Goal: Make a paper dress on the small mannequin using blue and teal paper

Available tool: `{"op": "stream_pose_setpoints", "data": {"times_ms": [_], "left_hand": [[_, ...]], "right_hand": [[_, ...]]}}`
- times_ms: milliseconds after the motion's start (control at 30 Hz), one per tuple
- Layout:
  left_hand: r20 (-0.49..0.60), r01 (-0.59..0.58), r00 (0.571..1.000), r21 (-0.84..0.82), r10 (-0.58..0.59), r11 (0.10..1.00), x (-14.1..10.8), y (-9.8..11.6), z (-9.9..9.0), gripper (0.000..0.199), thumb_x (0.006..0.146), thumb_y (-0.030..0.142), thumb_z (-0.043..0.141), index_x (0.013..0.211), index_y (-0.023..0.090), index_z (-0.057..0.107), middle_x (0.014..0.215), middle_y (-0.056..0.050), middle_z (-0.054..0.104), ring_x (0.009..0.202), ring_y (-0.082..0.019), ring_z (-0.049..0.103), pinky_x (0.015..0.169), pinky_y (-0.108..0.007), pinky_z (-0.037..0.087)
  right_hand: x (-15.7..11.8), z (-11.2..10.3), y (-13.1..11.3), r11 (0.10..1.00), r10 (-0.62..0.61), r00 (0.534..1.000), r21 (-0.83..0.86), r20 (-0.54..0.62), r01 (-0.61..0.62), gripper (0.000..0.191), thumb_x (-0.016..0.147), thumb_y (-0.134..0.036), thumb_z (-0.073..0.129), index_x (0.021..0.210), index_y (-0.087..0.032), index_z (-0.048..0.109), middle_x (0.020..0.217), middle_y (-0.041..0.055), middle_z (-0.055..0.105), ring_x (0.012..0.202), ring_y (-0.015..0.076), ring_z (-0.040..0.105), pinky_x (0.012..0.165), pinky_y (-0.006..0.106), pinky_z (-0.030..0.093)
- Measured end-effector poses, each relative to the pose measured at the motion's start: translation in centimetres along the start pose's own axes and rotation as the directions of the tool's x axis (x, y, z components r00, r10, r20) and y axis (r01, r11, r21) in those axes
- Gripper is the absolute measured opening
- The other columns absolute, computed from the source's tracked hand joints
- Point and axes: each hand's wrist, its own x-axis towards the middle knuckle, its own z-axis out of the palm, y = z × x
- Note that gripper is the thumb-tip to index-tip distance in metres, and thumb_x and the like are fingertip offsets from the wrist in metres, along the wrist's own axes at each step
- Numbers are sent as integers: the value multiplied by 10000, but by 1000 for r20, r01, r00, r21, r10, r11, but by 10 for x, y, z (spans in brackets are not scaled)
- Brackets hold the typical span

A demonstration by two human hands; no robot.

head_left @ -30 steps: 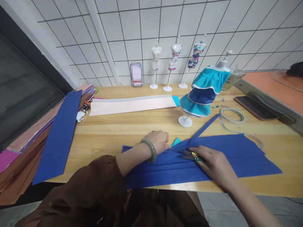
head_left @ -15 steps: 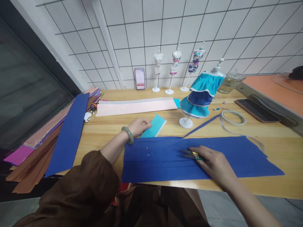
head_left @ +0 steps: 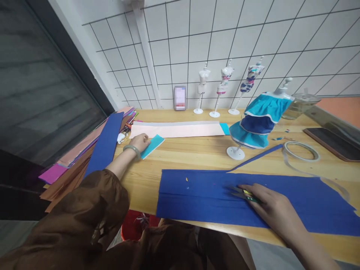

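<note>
My left hand point(head_left: 141, 143), with a bracelet at the wrist, is closed on the left side of a turquoise piece of crepe paper point(head_left: 153, 145) with a pale edge, low over the wooden table. In my right hand point(head_left: 270, 202) is a pair of thread snips point(head_left: 242, 193), dark blades pointing left, yellow and green on the handle. That hand rests on a wide blue sheet point(head_left: 194, 202) that looks like crepe paper, creased along its length. A narrow blue strip point(head_left: 258, 154) runs from the sheet's back edge toward a roll of tape point(head_left: 300, 150).
A small dress form point(head_left: 255, 122) in a turquoise and blue tiered dress stands behind the sheet. Three smaller forms point(head_left: 215, 114) and a phone point(head_left: 180, 98) line the wall. A pale pink strip point(head_left: 177, 130) lies at the back. Coloured paper point(head_left: 105, 138) is piled left. A red bin point(head_left: 132, 227) sits below.
My left hand has moved left with the turquoise piece, away from the blue sheet's back edge. My right hand stays on the sheet with the snips. The camera view has turned left.
</note>
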Motion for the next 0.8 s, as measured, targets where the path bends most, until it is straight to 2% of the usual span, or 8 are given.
{"op": "stream_pose_setpoints", "data": {"times_ms": [100, 167, 267, 333, 400, 533, 700, 800], "left_hand": [[-87, -68, 993, 63, 73, 996, -17, 31, 4, 349, 760, 297, 567, 1089, 183, 587, 1148, -119, 573, 1139, -295, 467, 979, -388, 318], [-22, -324, 945, 70, 326, 943, -37, 63, 12, 320, 807, 331, 527, 1065, 159, 609, 1117, -119, 594, 1103, -268, 496, 987, -372, 325], [191, -588, 774, -140, 604, 797, -71, 112, 28, 383, 833, 434, 511, 1062, 145, 616, 1068, -100, 629, 1032, -217, 547, 938, -318, 381], [290, -669, 654, -210, 699, 713, -88, 136, 41, 455, 810, 512, 526, 1065, 146, 617, 1047, -103, 633, 1009, -223, 557, 906, -320, 403], [359, -714, 574, -222, 736, 665, -97, 152, 53, 469, 788, 536, 546, 1042, 151, 628, 1011, -106, 640, 973, -231, 569, 862, -324, 423], [348, -703, 600, -202, 721, 682, -99, 168, 73, 313, 819, 443, 543, 933, 176, 659, 930, -86, 648, 877, -213, 590, 779, -319, 444], [226, -692, 657, -197, 719, 694, -103, 177, 90, 228, 845, 373, 520, 828, 195, 662, 850, -50, 660, 843, -195, 588, 761, -311, 439], [158, -698, 667, -212, 729, 684, -105, 175, 95, 189, 838, 338, 542, 804, 200, 666, 821, -34, 665, 825, -180, 583, 763, -297, 434]], "right_hand": [[0, 0, 0, 1000, 8, 1000, 1, 25, -8, 268, 874, -269, 438, 1043, -220, 640, 901, 61, 695, 773, 203, 685, 613, 282, 534], [0, 0, -1, 1000, 17, 999, 13, 44, -18, 265, 878, -256, 436, 1054, -217, 630, 899, 61, 687, 775, 197, 680, 615, 277, 529], [1, -1, -1, 999, 32, 998, 35, 57, -34, 260, 884, -259, 439, 1067, -216, 619, 894, 60, 681, 780, 189, 674, 630, 274, 525], [1, -2, -3, 998, 42, 997, 43, 64, -45, 257, 887, -264, 442, 1069, -220, 618, 884, 57, 682, 769, 183, 673, 627, 271, 525], [2, -3, -4, 998, 49, 997, 43, 62, -52, 253, 886, -260, 446, 1064, -224, 621, 896, 57, 686, 778, 184, 675, 643, 272, 530], [5, -5, -9, 997, 58, 996, 42, 66, -60, 246, 892, -244, 431, 1039, -228, 627, 891, 62, 688, 778, 184, 674, 648, 271, 528], [7, -4, -10, 994, 80, 993, 66, 86, -86, 239, 886, -232, 438, 1036, -225, 624, 878, 59, 681, 767, 179, 670, 637, 268, 524], [6, -2, -10, 990, 109, 989, 84, 98, -117, 243, 871, -228, 446, 1025, -226, 634, 889, 60, 686, 780, 188, 672, 651, 279, 525]]}}
